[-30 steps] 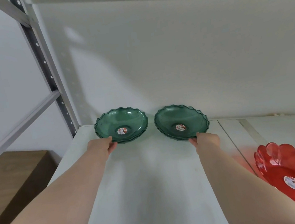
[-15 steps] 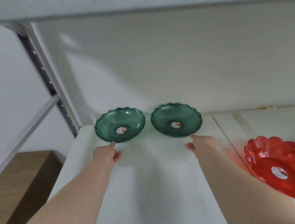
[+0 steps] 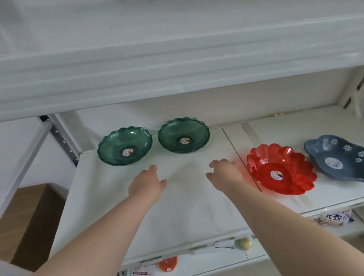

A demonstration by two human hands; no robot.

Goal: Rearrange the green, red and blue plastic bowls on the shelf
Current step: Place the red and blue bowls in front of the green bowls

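Two green bowls [image 3: 124,145] [image 3: 183,135] sat upright, side by side along the shelf [image 3: 185,206]; left hand [image 3: 146,184] and right hand [image 3: 223,174] hovered empty, fingers loose.

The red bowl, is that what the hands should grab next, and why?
Probably yes. Both green bowls already sit side by side at the back, and both hands are empty and open. The right hand is just beside the red bowl, so a short reach right to grip its near rim looks like the natural next move. The blue bowl lies farther off.
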